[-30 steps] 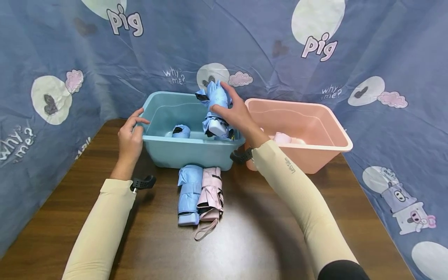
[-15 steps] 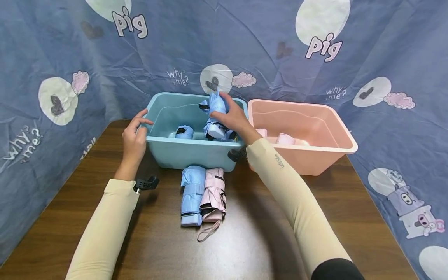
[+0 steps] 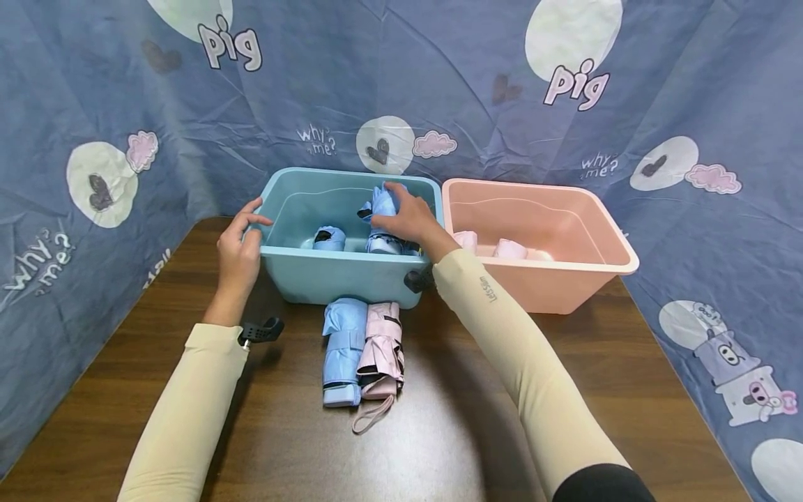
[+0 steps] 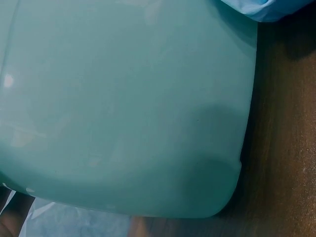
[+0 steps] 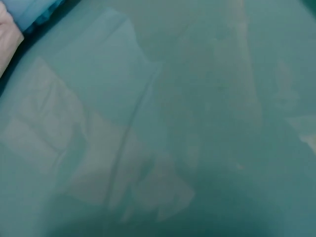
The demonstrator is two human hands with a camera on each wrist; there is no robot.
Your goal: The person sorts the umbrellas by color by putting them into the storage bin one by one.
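In the head view my right hand [image 3: 410, 217] grips a folded blue umbrella [image 3: 381, 203] inside the teal bin [image 3: 339, 275], its fingers and thumb around the upper part. My left hand [image 3: 240, 244] holds the bin's left rim. Another folded blue umbrella [image 3: 329, 238] lies in the bin, mostly hidden by the front wall. On the table in front, a blue umbrella [image 3: 344, 352] and a pink umbrella [image 3: 381, 348] with a wrist strap lie side by side. Both wrist views are filled mostly by the teal bin's wall [image 4: 128, 108], and neither shows the fingers at work.
A pink bin [image 3: 533, 289] stands right beside the teal one, with pink umbrellas [image 3: 511, 249] partly visible inside. Both bins sit near the back of the brown wooden table [image 3: 464, 432]. A blue patterned cloth [image 3: 470, 90] hangs behind.
My right hand has lowered the blue umbrella from above the rim down into the teal bin. The left hand has stayed on the rim.
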